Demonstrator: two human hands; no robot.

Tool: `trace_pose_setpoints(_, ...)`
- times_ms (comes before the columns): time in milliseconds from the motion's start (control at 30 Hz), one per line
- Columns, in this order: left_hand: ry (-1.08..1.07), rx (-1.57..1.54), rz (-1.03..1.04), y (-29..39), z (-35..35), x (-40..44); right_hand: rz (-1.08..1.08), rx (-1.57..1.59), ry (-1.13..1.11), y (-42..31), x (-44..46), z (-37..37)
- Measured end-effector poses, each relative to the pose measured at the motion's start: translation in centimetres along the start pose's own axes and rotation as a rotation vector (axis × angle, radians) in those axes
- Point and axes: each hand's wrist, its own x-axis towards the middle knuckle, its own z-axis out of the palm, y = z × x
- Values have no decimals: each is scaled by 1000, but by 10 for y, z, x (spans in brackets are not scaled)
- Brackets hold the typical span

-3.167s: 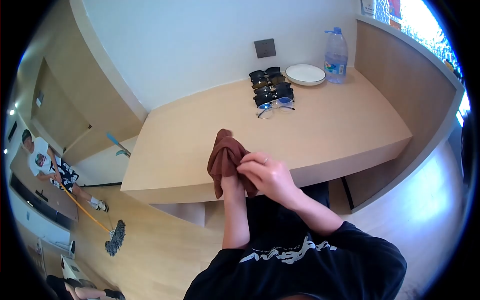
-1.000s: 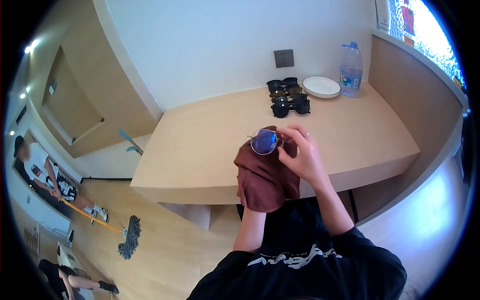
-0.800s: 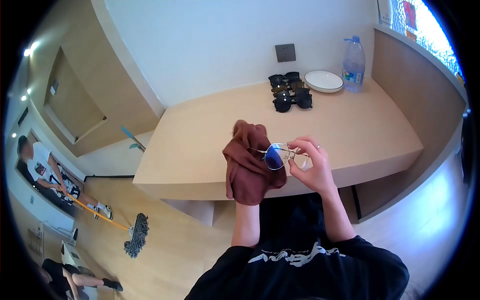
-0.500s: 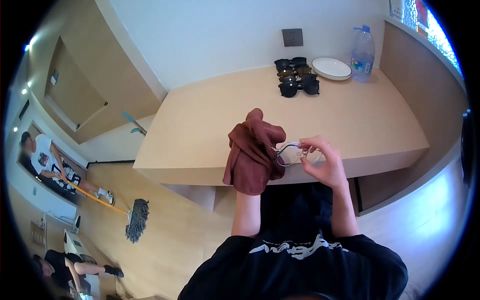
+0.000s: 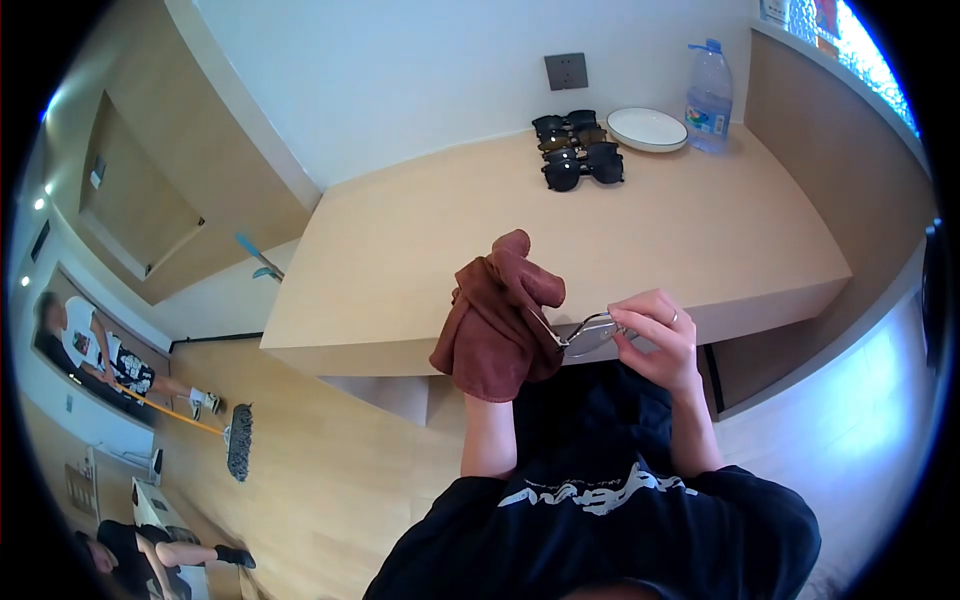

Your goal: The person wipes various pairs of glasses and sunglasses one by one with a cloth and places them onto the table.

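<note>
A brown cloth (image 5: pixel 490 345) is draped over my left hand, whose wrist (image 5: pixel 488 412) shows below it. The fingers are covered, but their bent shape shows through the fabric, closed around one temple of a pair of eyeglasses (image 5: pixel 590 337). The glasses have a thin metal rim and clear lenses. On their other side my right hand (image 5: pixel 660 335) pinches the frame between thumb and fingers, and a ring is on one finger. Both hands are held at the front edge of the wooden desk (image 5: pixel 400 270).
Several pairs of sunglasses (image 5: pixel 583 167) lie in a row near the wall, beside a white plate (image 5: pixel 648 130) and a plastic bottle (image 5: pixel 709 95). A side panel (image 5: pixel 830 150) bounds the desk's right. At far left a person (image 5: pixel 100 340) holds a mop (image 5: pixel 239 443); another person (image 5: pixel 140 550) sits below.
The glasses have tilted, so the lenses appear more edge-on. My right hand has turned and moved slightly right; the cloth-covered hand has shifted slightly left. The mop has moved left.
</note>
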Motion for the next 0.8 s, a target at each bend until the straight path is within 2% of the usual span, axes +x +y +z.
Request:
trace_pose_setpoints(367, -80, 625, 535, -30, 18, 6, 69, -34, 143, -1, 6, 31)
trace_pose_setpoints(600, -86, 461, 500, -15, 16, 3, 77, -58, 72, 8, 25, 30)
trace_pose_setpoints(667, -85, 419, 484, -11, 14, 1, 433, 195, -306, 2, 26, 18)
trace_pose_setpoints(700, -83, 404, 478, -10, 14, 1, 440, 198, -305, 6, 25, 16)
trace_pose_setpoints(767, -83, 379, 468, -7, 12, 0, 698, 776, -340, 20, 26, 16)
trace_pose_setpoints(800, -81, 366, 463, -6, 11, -1, 789, 866, -321, 29, 26, 18)
